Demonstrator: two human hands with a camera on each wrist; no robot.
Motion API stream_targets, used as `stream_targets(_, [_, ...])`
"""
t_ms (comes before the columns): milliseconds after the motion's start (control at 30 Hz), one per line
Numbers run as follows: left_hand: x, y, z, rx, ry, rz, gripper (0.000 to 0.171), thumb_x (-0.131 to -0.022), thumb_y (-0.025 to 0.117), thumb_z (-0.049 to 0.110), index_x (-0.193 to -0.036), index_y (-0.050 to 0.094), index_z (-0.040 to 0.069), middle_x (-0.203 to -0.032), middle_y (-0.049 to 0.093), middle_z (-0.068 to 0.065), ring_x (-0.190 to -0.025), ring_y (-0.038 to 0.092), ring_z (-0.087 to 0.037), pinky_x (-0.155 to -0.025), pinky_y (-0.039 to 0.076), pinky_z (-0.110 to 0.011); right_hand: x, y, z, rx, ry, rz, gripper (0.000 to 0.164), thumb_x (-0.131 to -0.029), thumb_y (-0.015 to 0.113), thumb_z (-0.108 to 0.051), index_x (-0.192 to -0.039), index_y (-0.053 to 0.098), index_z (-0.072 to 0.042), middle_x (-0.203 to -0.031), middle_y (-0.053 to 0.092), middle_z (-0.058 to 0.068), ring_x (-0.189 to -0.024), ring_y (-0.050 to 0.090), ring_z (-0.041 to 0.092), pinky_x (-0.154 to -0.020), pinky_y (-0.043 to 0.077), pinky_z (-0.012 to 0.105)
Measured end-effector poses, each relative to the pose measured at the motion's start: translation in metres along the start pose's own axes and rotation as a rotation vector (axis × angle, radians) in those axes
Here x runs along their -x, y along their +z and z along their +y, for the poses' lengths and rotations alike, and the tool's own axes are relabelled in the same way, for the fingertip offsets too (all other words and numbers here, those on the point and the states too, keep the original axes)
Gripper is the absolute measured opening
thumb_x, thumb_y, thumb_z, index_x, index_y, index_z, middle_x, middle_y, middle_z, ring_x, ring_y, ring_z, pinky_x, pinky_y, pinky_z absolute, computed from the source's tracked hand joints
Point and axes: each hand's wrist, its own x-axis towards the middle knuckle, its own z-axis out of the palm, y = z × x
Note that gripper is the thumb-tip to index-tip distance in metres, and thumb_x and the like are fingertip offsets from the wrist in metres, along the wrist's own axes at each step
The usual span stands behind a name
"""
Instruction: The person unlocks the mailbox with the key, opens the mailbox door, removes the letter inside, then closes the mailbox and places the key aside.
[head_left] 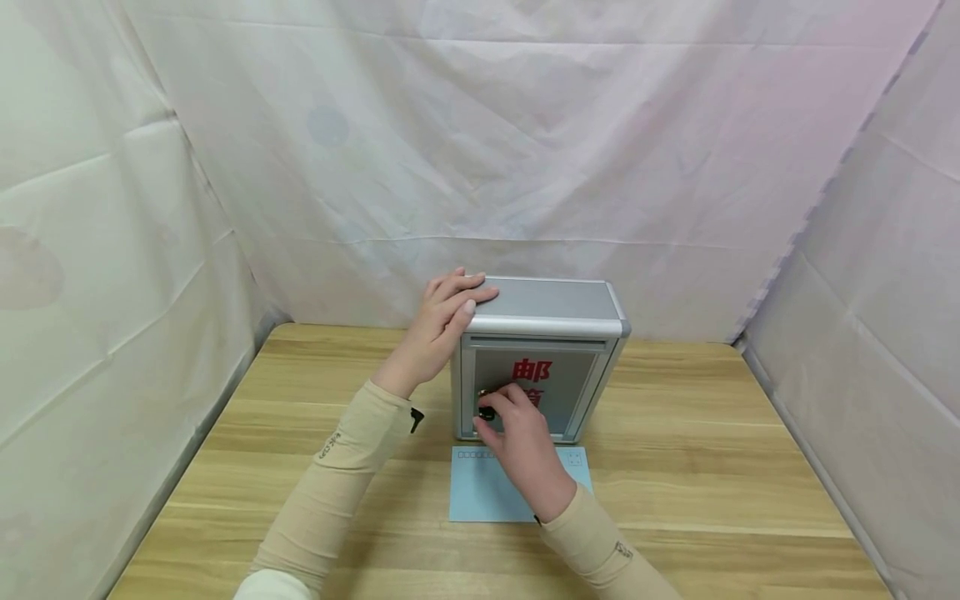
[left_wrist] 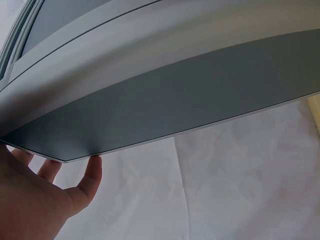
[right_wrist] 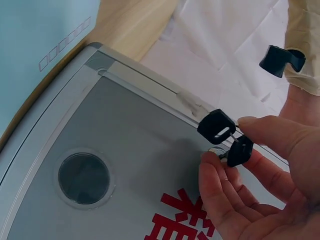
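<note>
A grey metal mailbox with red characters on its front stands upright on the table. My left hand rests on its top left corner, fingers spread over the top and thumb near the front edge. At the left side of the front panel, my right hand has thumb and fingers bent around a black-headed key in the lock. A second black-headed key hangs on the same ring, by the thumb tip. How deep the first key sits is hidden by fingers.
A light blue envelope lies flat on the wooden table, just in front of the mailbox and partly under the right forearm. White cloth hangs behind and on both sides.
</note>
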Motion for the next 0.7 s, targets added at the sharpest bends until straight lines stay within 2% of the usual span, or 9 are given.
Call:
stream_targets(100, [0.0, 0.0, 0.0, -0.003, 0.002, -0.001, 0.041, -0.106, 0.032, 0.032, -0.134, 0.058, 0.016, -0.144, 0.042, -0.006, -0.141, 0.017, -0.019, -0.111, 0.018, -0.044, 0.001, -0.001, -0.002, -0.008, 0.019, -0.008, 0.018, -0.081, 0.078, -0.014, -0.098, 0.071, -0.012, -0.094, 0.055, -0.002, -0.073, 0.056, 0.01, -0.062, 0.05, 0.025])
stream_targets(300, [0.001, 0.0, -0.001, -0.003, -0.005, -0.002, 0.041, -0.106, 0.032, 0.032, -0.134, 0.058, 0.016, -0.144, 0.042, -0.006, -0.141, 0.016, -0.019, -0.111, 0.018, -0.045, 0.006, -0.008, -0.009, -0.043, 0.052, -0.042, 0.019, -0.083, 0.077, -0.018, -0.098, 0.072, -0.01, -0.092, 0.055, -0.002, -0.075, 0.058, 0.011, -0.064, 0.051, 0.022])
stream_targets(433, [0.001, 0.001, 0.0, -0.002, -0.008, 0.0, 0.042, -0.106, 0.032, 0.033, -0.134, 0.058, 0.017, -0.144, 0.043, -0.007, -0.141, 0.017, -0.018, -0.111, 0.018, -0.045, 0.016, -0.018, -0.011, -0.054, 0.059, -0.061, 0.016, -0.083, 0.076, -0.017, -0.098, 0.072, -0.013, -0.094, 0.054, -0.005, -0.077, 0.058, 0.01, -0.066, 0.051, 0.021])
stream_targets(567, [0.001, 0.001, 0.0, 0.001, -0.006, 0.002, 0.042, -0.106, 0.031, 0.033, -0.134, 0.058, 0.017, -0.143, 0.043, -0.009, -0.141, 0.017, -0.018, -0.111, 0.018, -0.045, 0.03, -0.028, -0.001, -0.032, 0.045, -0.078, 0.016, -0.082, 0.077, -0.014, -0.097, 0.072, -0.015, -0.093, 0.054, -0.007, -0.075, 0.056, 0.006, -0.062, 0.05, 0.021])
stream_targets(700, [0.001, 0.0, 0.0, 0.004, -0.003, 0.004, 0.042, -0.106, 0.032, 0.032, -0.134, 0.058, 0.016, -0.143, 0.043, -0.01, -0.141, 0.017, -0.021, -0.112, 0.017, -0.045, 0.045, -0.036, 0.023, 0.032, 0.045, -0.11, 0.017, -0.079, 0.079, -0.011, -0.095, 0.072, -0.014, -0.09, 0.055, -0.007, -0.071, 0.053, 0.004, -0.059, 0.048, 0.021])
